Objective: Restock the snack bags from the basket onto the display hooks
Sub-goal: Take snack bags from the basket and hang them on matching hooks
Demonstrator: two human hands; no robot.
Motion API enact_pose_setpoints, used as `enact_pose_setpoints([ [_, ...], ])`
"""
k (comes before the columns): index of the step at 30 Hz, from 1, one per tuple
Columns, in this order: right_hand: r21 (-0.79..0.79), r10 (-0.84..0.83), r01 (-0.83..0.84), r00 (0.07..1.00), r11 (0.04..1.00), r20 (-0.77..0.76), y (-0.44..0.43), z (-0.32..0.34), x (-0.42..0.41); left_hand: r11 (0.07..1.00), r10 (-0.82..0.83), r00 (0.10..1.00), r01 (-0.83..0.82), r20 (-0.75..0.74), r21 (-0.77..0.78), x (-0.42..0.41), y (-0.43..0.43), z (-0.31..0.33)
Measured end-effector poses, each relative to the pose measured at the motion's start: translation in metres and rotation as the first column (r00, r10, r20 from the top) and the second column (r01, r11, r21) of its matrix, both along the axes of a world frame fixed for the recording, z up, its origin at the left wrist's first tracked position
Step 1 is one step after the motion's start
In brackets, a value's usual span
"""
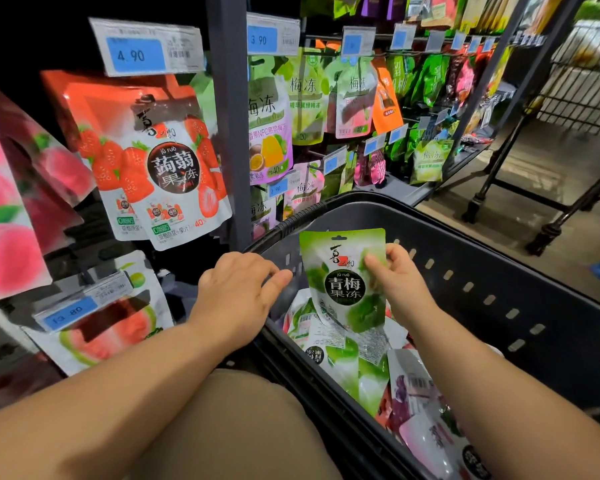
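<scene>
1. Your right hand (pixel 400 285) is pinched on a green snack bag (pixel 347 280) at its right edge, thumb on the front. The bag is upright above the basket (pixel 482 258), with a hang slot at its top.
2. The bag fades from green to white, with a dark round badge reading "青梅果冻" and "jǔ ruò" above it.
3. Your left hand (pixel 238 296) holds nothing. Its fingers are loosely together, their tips just left of the bag, over the basket's near-left rim.
4. Below your right hand, more bags (pixel 368 362) lie loose in the basket: green, purple and pink, some back side up.
5. Up and left of your left hand, strawberry bags (pixel 153 161) hang on the display, reading "蒟蒻果冻" and "40%". The price tag (pixel 146 46) above them reads 4.90.
6. Lower left is a watermelon bag (pixel 108 327) behind a tag (pixel 73 308) reading 13.80.
7. A grey upright post (pixel 231 116) stands beyond your left hand. To its right hang "梅冻" bags (pixel 303 98) under a 3.90 tag (pixel 271 36).
</scene>
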State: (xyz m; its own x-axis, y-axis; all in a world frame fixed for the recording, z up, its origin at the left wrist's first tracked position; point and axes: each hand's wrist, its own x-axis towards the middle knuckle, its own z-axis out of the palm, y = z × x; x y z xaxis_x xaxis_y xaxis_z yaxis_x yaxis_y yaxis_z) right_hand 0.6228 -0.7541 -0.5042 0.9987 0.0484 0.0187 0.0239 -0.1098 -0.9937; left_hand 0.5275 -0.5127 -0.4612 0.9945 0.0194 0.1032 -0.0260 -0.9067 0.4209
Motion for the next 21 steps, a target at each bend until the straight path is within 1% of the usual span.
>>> enact_pose_setpoints([
  [2,0.0,0.064,-0.064,0.998,0.998,-0.022,0.002,-0.003,-0.003,1.0,0.004,1.0,-0.004,-0.001,-0.004,0.0,0.0,0.0],
  [3,-0.045,0.079,-0.081,0.996,0.996,-0.031,0.004,-0.005,-0.005,1.0,0.005,1.0,-0.005,-0.003,-0.004,0.0,0.0,0.001],
  [5,-0.158,0.055,-0.06,0.998,0.986,-0.036,0.006,-0.01,-0.007,1.0,0.004,1.0,-0.004,-0.008,0.001,0.0,-0.001,0.001],
  [6,-0.182,0.023,-0.029,0.999,0.983,-0.031,0.007,-0.012,-0.007,1.0,0.003,1.0,-0.003,-0.013,0.001,0.0,-0.001,0.001],
  [7,-0.166,-0.005,0.001,1.0,0.986,-0.023,0.006,-0.012,-0.007,1.0,0.002,1.0,-0.002,-0.018,0.002,0.0,-0.001,0.001],
  [9,-0.072,-0.053,0.052,0.999,0.996,-0.01,0.006,-0.008,-0.005,1.0,0.007,1.0,-0.007,-0.025,0.006,0.0,-0.001,0.001],
  [12,0.139,-0.075,0.073,0.997,0.988,0.008,0.009,0.01,-0.003,1.0,0.01,0.999,-0.009,-0.049,0.027,-0.001,-0.002,0.002],
  [15,0.283,-0.045,0.031,0.998,0.959,0.041,0.019,0.029,-0.005,1.0,-0.002,0.995,0.003,-0.102,0.015,-0.002,-0.004,0.008],
  [17,0.345,-0.006,-0.011,0.999,0.938,0.048,0.028,0.038,-0.008,1.0,0.001,0.995,0.0,-0.102,0.006,-0.002,-0.006,0.011],
  [18,0.361,0.006,-0.025,0.999,0.932,0.054,0.033,0.041,-0.011,1.0,0.003,0.995,-0.005,-0.097,-0.021,-0.002,-0.007,0.013],
  [19,0.372,0.021,-0.042,0.998,0.927,0.06,0.037,0.044,-0.013,0.997,0.004,0.995,-0.011,-0.096,-0.08,-0.003,-0.009,0.015],
  [21,0.402,0.06,-0.082,0.996,0.912,0.067,0.048,0.048,-0.019,0.963,0.007,0.995,-0.034,-0.1,-0.266,-0.004,-0.013,0.02],
])
